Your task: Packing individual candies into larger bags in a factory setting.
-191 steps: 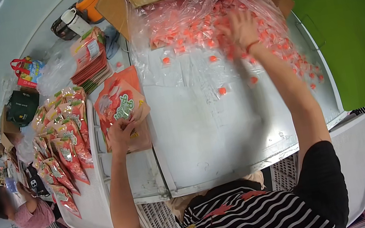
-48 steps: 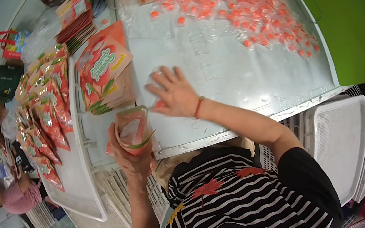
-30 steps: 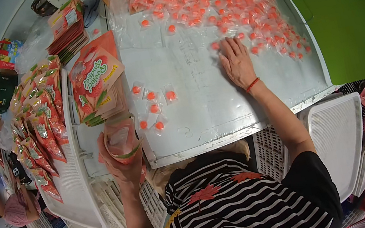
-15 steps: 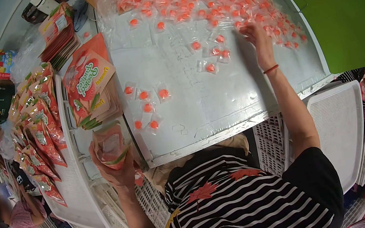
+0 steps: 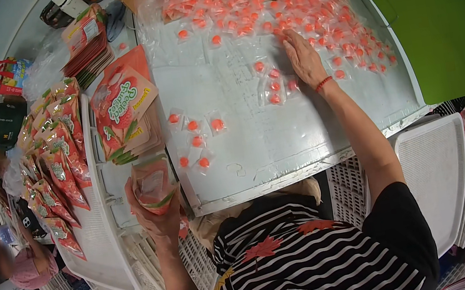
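Observation:
My left hand [image 5: 161, 215] grips a pink-and-green pouch [image 5: 153, 183] at the table's left front edge, its mouth facing up. My right hand [image 5: 304, 60] rests over the white table with fingers stretched out, touching the near edge of a big heap of individually wrapped orange-red candies [image 5: 258, 2]. Just left of its palm lies a small cluster of the same candies [image 5: 274, 86]. Another loose group of wrapped candies [image 5: 197, 141] sits nearer my left hand. Beside that, a stack of flat printed pouches [image 5: 124, 104] lies at the table's left edge.
Filled pouches [image 5: 56, 156] lie in rows on a white tray [image 5: 108, 245] at left. Behind them stands another bundle of flat pouches [image 5: 85, 53]. A white perforated tray [image 5: 434, 173] is at right. Other people work at both sides, one in pink [image 5: 28, 268].
My right hand has moved left along the edge of the heap, its fingers now straighter. The small cluster beside it lies closer together. My left hand still holds the pouch.

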Available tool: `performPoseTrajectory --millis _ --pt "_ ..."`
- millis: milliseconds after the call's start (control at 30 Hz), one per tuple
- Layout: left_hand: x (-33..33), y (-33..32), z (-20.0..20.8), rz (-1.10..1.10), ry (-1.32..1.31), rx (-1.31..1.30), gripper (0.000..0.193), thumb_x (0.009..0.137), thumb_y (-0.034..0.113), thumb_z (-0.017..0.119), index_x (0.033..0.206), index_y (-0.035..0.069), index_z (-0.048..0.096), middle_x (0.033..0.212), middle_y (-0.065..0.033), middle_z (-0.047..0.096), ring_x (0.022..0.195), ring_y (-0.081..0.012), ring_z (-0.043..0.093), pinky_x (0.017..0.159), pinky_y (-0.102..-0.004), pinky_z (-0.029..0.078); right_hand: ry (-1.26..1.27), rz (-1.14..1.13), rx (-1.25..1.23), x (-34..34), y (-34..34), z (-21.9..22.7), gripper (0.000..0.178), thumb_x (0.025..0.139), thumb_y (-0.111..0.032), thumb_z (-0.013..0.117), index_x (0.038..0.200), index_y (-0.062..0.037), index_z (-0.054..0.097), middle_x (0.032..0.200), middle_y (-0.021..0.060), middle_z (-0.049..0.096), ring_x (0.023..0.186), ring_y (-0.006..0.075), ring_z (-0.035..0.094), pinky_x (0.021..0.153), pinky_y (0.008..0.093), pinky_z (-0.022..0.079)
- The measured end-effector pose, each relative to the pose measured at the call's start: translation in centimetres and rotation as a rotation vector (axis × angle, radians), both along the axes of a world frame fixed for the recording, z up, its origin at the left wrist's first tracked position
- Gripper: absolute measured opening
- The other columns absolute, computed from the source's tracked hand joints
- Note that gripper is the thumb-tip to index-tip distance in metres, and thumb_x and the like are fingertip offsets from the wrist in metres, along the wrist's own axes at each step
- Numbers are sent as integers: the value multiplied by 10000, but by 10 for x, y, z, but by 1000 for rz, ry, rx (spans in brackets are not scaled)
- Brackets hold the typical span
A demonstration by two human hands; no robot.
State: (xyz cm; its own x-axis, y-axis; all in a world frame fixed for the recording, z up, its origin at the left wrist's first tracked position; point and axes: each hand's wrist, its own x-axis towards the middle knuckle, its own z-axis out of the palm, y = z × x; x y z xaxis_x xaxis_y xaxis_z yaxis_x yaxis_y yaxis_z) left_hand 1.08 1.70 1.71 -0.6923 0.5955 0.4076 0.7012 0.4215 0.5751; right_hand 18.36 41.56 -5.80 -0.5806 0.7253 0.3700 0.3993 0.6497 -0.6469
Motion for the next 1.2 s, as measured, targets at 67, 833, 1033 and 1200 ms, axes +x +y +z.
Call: performPoseTrajectory --millis 67,833,1033,1200 --pt "-1 3 1 -1 -17 3 910 620 120 832 1360 7 314 1218 -197 504 1071 -343 535 925 -393 425 -64 40 11 -2 -1 -3 372 966 -243 440 1253 -7 458 1129 227 579 1062 384 543 904 404 438" --pt "1 -8 -5 72 -76 38 945 574 137 859 1346 11 329 1179 -201 536 1042 -355 551 901 -408 439 -155 476 91 -15 -34 1 534 911 -384 487 1325 -51 440 1340 147 450 1255 373 376 1063 463 286" --pt "-2 0 -13 20 -17 21 964 571 168 867 1351 10 324 1216 -200 505 1078 -360 515 920 -423 412 -217 447 272 -31 -116 10 517 855 -358 586 1241 -26 493 1270 161 477 1224 364 399 1019 513 307" --pt "-2 4 -5 26 -5 46 981 562 175 873 1355 9 320 1201 -196 515 1060 -360 524 909 -421 422 18 472 102 -57 -126 6 442 881 -281 567 1206 12 503 1244 184 491 1197 368 429 1005 463 343"
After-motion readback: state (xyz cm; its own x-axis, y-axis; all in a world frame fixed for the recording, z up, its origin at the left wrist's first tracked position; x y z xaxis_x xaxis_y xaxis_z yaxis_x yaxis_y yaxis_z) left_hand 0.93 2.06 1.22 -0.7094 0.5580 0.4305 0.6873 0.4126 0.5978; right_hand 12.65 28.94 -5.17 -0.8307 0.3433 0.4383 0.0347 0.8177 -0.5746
